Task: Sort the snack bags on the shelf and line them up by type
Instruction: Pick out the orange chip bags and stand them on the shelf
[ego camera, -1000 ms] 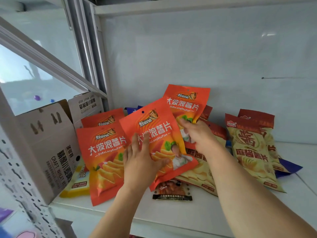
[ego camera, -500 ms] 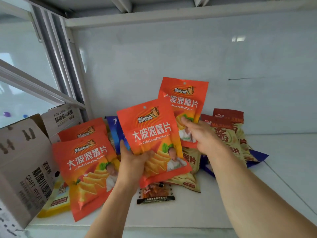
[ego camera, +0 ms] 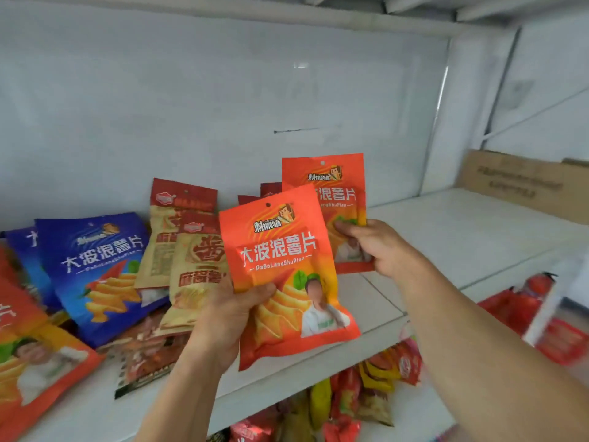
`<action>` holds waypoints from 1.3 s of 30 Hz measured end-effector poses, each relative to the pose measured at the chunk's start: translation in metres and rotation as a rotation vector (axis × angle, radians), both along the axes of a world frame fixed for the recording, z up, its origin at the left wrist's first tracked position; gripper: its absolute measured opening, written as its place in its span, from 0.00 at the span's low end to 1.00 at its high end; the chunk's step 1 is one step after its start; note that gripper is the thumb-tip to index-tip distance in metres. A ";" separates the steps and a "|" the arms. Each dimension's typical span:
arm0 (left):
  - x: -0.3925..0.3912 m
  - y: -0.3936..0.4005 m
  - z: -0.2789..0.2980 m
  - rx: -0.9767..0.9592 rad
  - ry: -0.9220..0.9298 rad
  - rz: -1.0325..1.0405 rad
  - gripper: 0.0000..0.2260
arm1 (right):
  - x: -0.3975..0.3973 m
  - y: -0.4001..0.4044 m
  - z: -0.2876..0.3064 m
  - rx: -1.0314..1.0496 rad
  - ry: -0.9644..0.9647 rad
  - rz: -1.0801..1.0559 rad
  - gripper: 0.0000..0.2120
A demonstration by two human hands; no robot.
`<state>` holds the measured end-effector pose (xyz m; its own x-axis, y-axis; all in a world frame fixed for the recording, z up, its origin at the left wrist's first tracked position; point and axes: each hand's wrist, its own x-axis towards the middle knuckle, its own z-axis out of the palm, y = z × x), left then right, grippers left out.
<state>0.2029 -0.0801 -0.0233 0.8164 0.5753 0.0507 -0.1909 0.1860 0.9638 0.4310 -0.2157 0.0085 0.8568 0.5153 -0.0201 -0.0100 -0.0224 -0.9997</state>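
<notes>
Above the shelf (ego camera: 446, 237), both hands hold orange chip bags in the air. The left hand (ego camera: 229, 317) pinches the front orange bag (ego camera: 287, 275) by its lower left side, thumb across the face and fingers behind. The right hand (ego camera: 376, 247) grips the second orange bag (ego camera: 331, 193) near its lower right corner, just behind and above the first; the two bags overlap and may touch.

Risks, as I judge them: each bag is held by one edge only, so a slack pinch could let it swing or slip, and a drop near the shelf's front lip could send it down onto the snacks on the lower shelf (ego camera: 350, 406). The loose pile to the left is the other worry. The blue bag (ego camera: 98, 269) and the two tan bags (ego camera: 191, 263) lean on one another, and a dark small packet (ego camera: 146, 355) lies flat in front near the edge. A forearm brushing them while setting the orange bags down could topple the pile or push the packet off. Another orange bag (ego camera: 35, 355) lies at the far left, so matching bags sit on the far side of that pile.

A cardboard box (ego camera: 522, 183) stands at the right end of the shelf; what it holds cannot be seen.
</notes>
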 end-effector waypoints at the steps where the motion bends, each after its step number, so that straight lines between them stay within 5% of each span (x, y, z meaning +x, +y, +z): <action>1: 0.012 -0.012 -0.001 0.006 0.004 -0.020 0.15 | 0.009 -0.019 -0.001 -0.009 -0.012 -0.034 0.28; 4: 0.051 -0.051 -0.003 0.028 0.017 -0.076 0.15 | 0.038 -0.073 -0.006 -0.034 -0.055 -0.099 0.14; 20: 0.285 -0.261 0.000 -0.002 0.082 -0.085 0.14 | 0.255 -0.305 -0.005 -0.093 -0.045 -0.149 0.13; 33: 0.469 -0.289 -0.002 0.057 0.110 -0.069 0.12 | 0.438 -0.322 -0.008 -0.092 -0.026 -0.107 0.11; 39: 0.535 -0.285 -0.012 0.061 0.167 -0.015 0.12 | 0.510 -0.311 -0.022 -0.176 -0.043 -0.074 0.22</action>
<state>0.7380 -0.3650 -0.0349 0.8246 0.5633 -0.0520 -0.0248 0.1278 0.9915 0.9411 -0.5270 -0.0131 0.8942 0.4426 -0.0670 0.0243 -0.1974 -0.9800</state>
